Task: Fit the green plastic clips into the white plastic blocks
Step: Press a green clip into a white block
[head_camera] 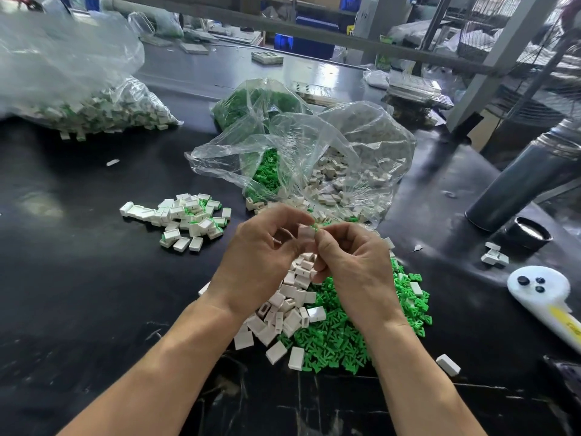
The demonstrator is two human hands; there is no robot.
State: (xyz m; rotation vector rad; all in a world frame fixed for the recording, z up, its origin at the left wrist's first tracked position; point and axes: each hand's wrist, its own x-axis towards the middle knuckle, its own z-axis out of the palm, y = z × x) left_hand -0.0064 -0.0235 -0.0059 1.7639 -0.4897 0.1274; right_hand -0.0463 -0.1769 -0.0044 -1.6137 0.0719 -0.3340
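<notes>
Clip (315,227) going into block (305,236), held mid-air above the loose piles near the desk's front edge.
Left hand (262,256) grip pinches block, steadying it; right hand (352,262) grip pinches clip at block's top to push in. Done pile (185,220) sits left, apart.

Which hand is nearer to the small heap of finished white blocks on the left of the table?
Left. The left hand is raised just right of the heap of finished blocks; the right hand is beyond it, farther right, over the green clips.
</notes>
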